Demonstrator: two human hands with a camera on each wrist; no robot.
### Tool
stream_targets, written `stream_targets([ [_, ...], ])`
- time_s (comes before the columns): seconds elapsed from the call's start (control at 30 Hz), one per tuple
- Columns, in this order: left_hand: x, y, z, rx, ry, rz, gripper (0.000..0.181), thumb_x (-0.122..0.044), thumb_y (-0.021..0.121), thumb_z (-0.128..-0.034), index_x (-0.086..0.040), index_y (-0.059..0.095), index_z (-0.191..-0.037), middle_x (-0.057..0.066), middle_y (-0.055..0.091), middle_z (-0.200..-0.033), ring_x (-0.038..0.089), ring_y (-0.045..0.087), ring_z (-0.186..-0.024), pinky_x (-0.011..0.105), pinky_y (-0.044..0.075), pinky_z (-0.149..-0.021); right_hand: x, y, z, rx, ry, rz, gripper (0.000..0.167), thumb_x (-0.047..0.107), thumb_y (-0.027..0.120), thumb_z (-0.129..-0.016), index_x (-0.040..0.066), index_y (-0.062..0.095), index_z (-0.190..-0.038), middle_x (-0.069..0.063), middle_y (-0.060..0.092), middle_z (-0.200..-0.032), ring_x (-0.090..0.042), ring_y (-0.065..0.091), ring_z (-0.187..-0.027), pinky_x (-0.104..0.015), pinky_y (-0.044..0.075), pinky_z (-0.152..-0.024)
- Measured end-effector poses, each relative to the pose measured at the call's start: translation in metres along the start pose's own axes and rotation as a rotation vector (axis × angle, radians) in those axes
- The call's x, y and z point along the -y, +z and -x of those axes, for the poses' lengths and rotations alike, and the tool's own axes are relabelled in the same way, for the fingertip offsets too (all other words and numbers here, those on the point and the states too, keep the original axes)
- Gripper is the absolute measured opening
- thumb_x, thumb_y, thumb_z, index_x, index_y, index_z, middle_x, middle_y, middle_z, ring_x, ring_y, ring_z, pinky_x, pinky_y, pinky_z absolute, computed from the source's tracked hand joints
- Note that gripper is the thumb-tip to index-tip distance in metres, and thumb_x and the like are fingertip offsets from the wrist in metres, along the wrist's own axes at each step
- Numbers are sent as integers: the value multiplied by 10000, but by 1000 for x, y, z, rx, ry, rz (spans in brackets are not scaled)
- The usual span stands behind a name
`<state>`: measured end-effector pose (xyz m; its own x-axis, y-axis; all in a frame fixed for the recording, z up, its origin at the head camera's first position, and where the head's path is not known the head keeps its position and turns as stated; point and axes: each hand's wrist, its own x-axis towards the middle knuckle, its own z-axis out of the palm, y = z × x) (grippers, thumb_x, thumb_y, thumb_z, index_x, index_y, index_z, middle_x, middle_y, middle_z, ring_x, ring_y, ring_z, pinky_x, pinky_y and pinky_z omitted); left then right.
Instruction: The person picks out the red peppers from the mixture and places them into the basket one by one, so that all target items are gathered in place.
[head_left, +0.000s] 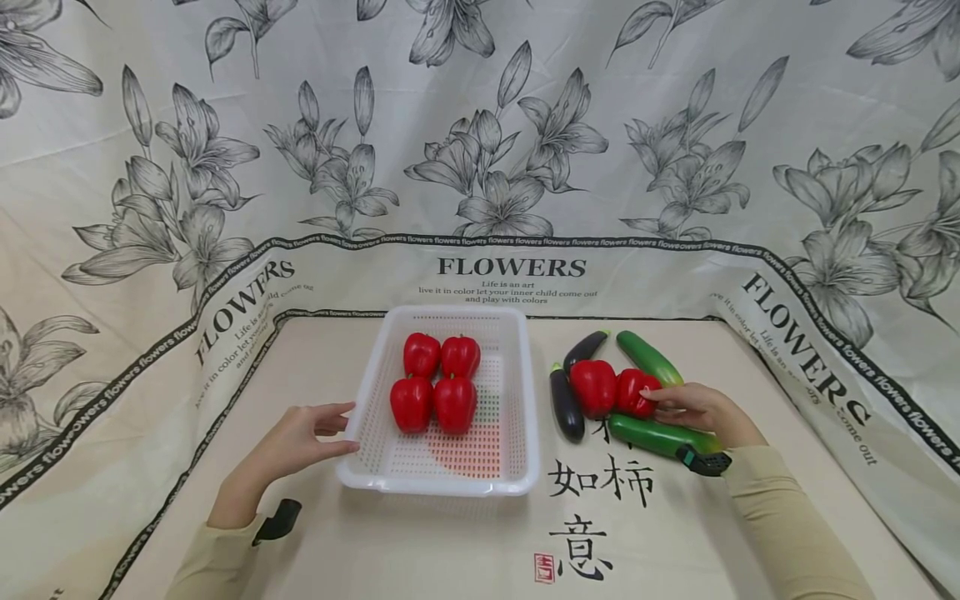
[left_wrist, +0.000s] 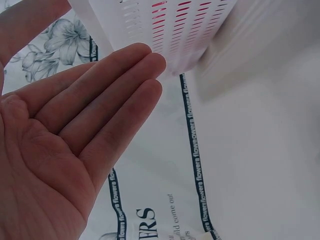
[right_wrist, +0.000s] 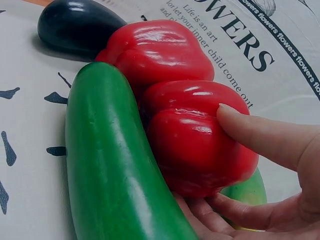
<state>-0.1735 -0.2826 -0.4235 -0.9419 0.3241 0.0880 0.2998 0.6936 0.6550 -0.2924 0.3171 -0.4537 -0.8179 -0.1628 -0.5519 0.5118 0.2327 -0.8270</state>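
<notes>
The right hand (head_left: 693, 406) holds a red bell pepper (head_left: 636, 393) between thumb and fingers; in the right wrist view the thumb lies on the near side of this pepper (right_wrist: 195, 140) and the fingers curl beneath it. A second red pepper (head_left: 595, 388) touches it on the left. The left hand (head_left: 307, 437) is beside a white perforated basket (head_left: 438, 485), thumb and fingers at its left wall. In the left wrist view the left hand (left_wrist: 85, 115) has its fingers extended near the basket wall (left_wrist: 170, 30). Several red peppers (head_left: 455, 405) lie in the basket's left part.
Two dark eggplants (head_left: 567, 406) lie left of the loose peppers. One green cucumber-like vegetable (head_left: 648, 357) is behind them, another (head_left: 660, 435) in front, under the right hand. A printed floral cloth (head_left: 510, 279) rises behind the table, and black characters (head_left: 600, 483) mark its front.
</notes>
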Motion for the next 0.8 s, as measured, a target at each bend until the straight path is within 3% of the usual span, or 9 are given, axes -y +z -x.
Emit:
stream_targets([
  [0.33,1,0,0,1,2,4,678,-394,770,-771,1,567,-1283,113,715,-1039,298,686,-966,393,577,-805,2,1,1,8,-15,10,634,175,656,-894,-122,304,-1330,-221,371,-1304,-172,554,-974,-392,528,-929],
  [0.8,1,0,-1,0,-4,6,679,-390,770,-771,5,564,-1284,122,713,-1042,317,681,-972,412,575,-808,0,-2,3,49,-9,-4,774,171,619,-915,-137,118,-1419,-219,373,-1308,-167,560,-975,-396,521,-941],
])
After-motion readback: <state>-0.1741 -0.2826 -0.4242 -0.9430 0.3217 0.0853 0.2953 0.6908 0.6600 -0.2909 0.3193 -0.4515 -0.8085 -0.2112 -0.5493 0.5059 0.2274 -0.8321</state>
